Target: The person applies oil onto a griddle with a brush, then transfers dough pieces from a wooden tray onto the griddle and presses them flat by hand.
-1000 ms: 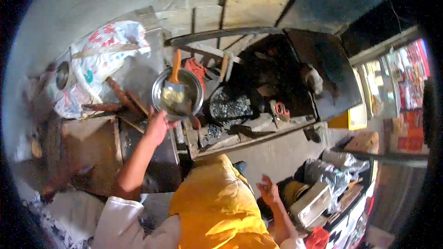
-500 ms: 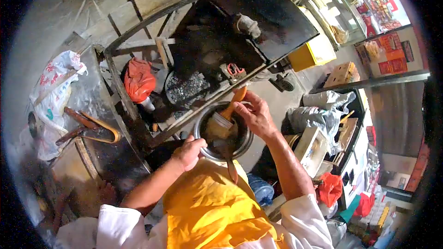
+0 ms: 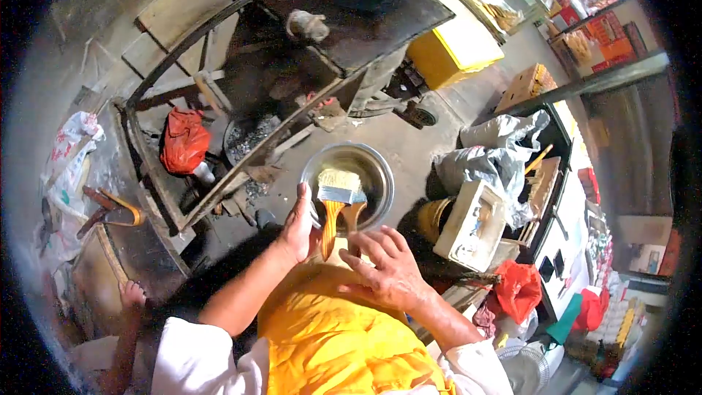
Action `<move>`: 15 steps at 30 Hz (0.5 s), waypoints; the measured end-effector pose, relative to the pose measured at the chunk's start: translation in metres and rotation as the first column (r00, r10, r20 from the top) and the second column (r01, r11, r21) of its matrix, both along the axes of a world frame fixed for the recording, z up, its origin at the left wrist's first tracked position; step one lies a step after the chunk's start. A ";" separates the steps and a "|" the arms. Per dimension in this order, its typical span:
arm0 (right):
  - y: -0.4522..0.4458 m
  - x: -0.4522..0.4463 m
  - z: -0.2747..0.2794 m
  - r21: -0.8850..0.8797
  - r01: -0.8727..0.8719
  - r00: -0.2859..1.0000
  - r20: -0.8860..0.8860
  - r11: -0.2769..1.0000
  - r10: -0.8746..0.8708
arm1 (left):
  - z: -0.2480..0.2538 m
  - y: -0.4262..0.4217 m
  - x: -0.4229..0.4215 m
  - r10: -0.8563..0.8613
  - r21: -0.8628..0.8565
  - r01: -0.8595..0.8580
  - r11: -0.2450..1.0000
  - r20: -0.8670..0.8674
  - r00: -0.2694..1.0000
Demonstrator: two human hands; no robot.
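Observation:
My left hand holds a round metal bowl by its lower left side, in front of my yellow apron. In the bowl rest two flat brushes, both with handles toward me. The nearer brush has pale bristles, a metal band and an orange wooden handle. Beside it lies the second brush, with a browner handle and its bristles mostly hidden. Over the lower right of the bowl, my right hand has its fingers apart, close to the brown handle's end. Whether a fingertip touches that handle is unclear.
A dark metal frame with a flat black top stands ahead, a red plastic bag inside it. On the right are grey plastic bags and a white box. Another person's hand is at lower left, by a wooden strip.
My right hand has let go of the orange-handled brush and moved down toward me. That brush's handle has swung from far right to near me. The surroundings have shifted left in view.

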State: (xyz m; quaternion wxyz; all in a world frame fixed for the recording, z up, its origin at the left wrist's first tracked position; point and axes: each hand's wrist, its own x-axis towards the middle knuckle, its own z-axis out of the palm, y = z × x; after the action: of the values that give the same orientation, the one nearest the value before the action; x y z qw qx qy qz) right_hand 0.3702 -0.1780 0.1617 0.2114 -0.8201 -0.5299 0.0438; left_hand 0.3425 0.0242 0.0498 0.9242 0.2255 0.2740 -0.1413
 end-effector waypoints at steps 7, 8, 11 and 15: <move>-0.086 0.025 -0.035 0.115 0.318 0.947 -0.080 0.941 -0.310 | -0.005 -0.056 0.028 -0.013 0.121 0.028 0.992 -0.121 0.993; -0.092 0.033 -0.031 0.160 0.406 0.913 -0.104 0.900 -0.394 | -0.005 -0.057 0.032 -0.013 0.130 0.028 0.991 -0.120 0.993; -0.097 0.061 -0.013 0.327 0.605 0.796 -0.262 0.726 -0.545 | -0.013 -0.061 0.044 -0.098 0.098 0.103 0.990 -0.054 0.994; -0.085 0.096 -0.007 0.364 0.609 0.792 -0.322 0.705 -0.518 | -0.020 -0.074 0.074 -0.172 -0.007 0.172 0.985 -0.079 0.982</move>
State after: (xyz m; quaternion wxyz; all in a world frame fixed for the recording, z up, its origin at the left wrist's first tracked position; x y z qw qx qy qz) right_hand 0.4660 -0.2626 0.1544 0.4489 -0.8625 -0.2242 -0.0666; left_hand 0.4163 -0.0494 0.0298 0.8969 0.2423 0.2901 -0.2295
